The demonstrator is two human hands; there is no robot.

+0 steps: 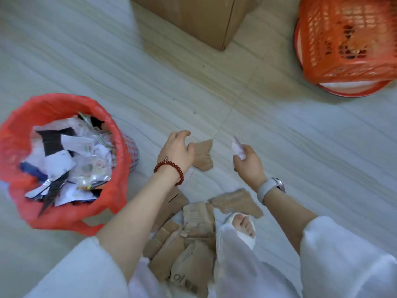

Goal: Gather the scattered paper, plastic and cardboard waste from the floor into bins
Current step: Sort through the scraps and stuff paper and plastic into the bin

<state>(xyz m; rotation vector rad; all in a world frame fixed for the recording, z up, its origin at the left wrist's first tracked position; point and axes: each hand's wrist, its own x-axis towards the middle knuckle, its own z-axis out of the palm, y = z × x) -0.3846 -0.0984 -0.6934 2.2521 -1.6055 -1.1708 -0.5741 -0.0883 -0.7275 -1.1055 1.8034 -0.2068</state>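
My left hand (pixel 177 150), with a red bead bracelet at the wrist, reaches down onto a torn brown cardboard piece (pixel 204 154) on the floor; its thumb touches the piece's left edge and the fingers are spread. My right hand (pixel 247 162), with a grey watch on the wrist, pinches a small crumpled white-pink scrap (pixel 237 146) just above the floor. Several more torn cardboard pieces (pixel 193 229) lie in a heap by my foot (pixel 242 224). A bin with a red bag liner (pixel 62 162) stands at the left, filled with paper and plastic scraps.
A large cardboard box (pixel 199 16) stands at the top centre. An orange mesh basket (pixel 348 37) sits on a red-rimmed base at the top right. Pale tiled floor (pixel 300 136) stretches between them.
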